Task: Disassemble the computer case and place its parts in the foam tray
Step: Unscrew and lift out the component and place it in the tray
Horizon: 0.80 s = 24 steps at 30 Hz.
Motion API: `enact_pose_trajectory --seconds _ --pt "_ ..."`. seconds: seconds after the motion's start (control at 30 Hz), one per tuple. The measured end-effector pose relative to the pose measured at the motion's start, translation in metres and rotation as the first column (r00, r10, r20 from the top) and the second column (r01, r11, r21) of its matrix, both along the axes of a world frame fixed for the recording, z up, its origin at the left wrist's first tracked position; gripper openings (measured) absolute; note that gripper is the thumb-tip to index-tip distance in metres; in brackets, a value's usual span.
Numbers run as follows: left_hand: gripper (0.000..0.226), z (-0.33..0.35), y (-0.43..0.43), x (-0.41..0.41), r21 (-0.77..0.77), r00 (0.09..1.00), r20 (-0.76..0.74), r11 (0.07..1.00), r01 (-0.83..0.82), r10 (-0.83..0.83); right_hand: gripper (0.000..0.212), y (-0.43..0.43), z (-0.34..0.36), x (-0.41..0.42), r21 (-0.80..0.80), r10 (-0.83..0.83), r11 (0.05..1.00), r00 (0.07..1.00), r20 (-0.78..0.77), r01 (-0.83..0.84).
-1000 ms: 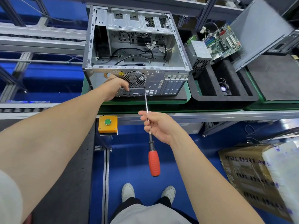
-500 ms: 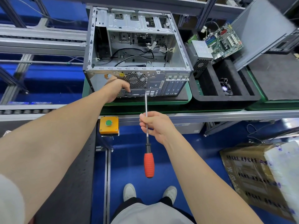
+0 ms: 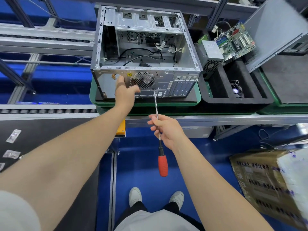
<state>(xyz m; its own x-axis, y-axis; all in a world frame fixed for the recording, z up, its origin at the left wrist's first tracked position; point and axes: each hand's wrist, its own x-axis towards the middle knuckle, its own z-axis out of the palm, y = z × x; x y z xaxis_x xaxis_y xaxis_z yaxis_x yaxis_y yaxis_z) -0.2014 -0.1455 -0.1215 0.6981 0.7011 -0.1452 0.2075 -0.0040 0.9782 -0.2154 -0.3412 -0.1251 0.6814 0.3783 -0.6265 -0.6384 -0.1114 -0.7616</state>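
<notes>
Computer case [image 3: 146,47] sits open-sided on a green pallet [image 3: 166,103] at the conveyor's [image 3: 233,118] near edge, with the foam tray [image 3: 233,101] just beside its right. Left hand [image 3: 124,92] braces the rear panel, fingers bent; whether they grip I cannot tell. Right hand [image 3: 166,129] curls round the screwdriver's [image 3: 162,165] shaft, likely steering its tip onto 1 screw.

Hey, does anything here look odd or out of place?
The right hand pinches the screwdriver by its metal shaft, its red handle hanging below the hand, tip at the rear panel of the computer case: an odd grip for turning. The motherboard leans tilted at the back of the foam tray, not flat.
</notes>
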Motion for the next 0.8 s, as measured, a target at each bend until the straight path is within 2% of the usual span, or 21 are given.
enact_pose_trajectory --seconds 0.07,0.1,0.13,0.2,0.23,0.3,0.37,0.47,0.57,0.8 --pt "0.043 -0.004 -0.021 -0.006 0.214 0.965 0.006 0.942 -0.258 0.263 0.016 0.000 -0.001 0.000 0.009 -0.019 1.000 1.000 -0.005 0.019" --pt "0.037 -0.003 -0.032 -0.009 0.233 0.932 -0.006 0.907 -0.352 0.363 0.016 0.000 -0.002 -0.001 0.017 -0.030 0.999 0.999 -0.011 0.030" --pt "0.029 -0.003 -0.044 -0.011 0.175 0.925 -0.054 0.916 -0.361 0.375 0.016 0.000 -0.003 -0.001 0.026 -0.042 0.999 0.999 -0.017 0.042" --pt "0.016 -0.003 -0.064 -0.009 -0.097 0.962 -0.190 0.971 -0.219 0.198 0.016 -0.001 -0.005 -0.002 0.043 -0.071 0.996 0.997 -0.031 0.073" --pt "0.016 -0.002 -0.071 -0.007 -0.256 0.970 -0.225 0.955 -0.149 0.091 0.016 -0.001 -0.006 -0.002 0.051 -0.083 0.995 0.996 -0.035 0.085" --pt "0.019 0.003 -0.076 -0.002 -0.507 0.983 -0.180 0.859 -0.078 -0.017 0.015 -0.002 -0.008 -0.002 0.058 -0.087 0.994 0.996 -0.037 0.089" --pt "0.023 0.005 -0.078 0.005 -0.596 0.995 -0.099 0.802 -0.037 -0.027 0.014 -0.005 -0.008 0.000 0.061 -0.087 0.994 0.996 -0.036 0.089" --pt "0.025 0.006 -0.078 0.014 -0.622 0.998 -0.063 0.782 -0.044 0.007 0.012 -0.010 -0.010 0.003 0.060 -0.099 0.993 0.994 -0.036 0.101" --pt "0.010 0.005 -0.080 0.021 -0.592 0.997 -0.056 0.803 -0.075 0.052 0.012 -0.013 -0.013 0.005 0.054 -0.108 0.992 0.993 -0.040 0.110" --pt "0.022 0.004 -0.087 0.027 -0.524 0.983 -0.057 0.833 -0.178 0.174 0.014 -0.018 -0.015 0.011 0.065 -0.110 0.992 0.994 -0.017 0.111"
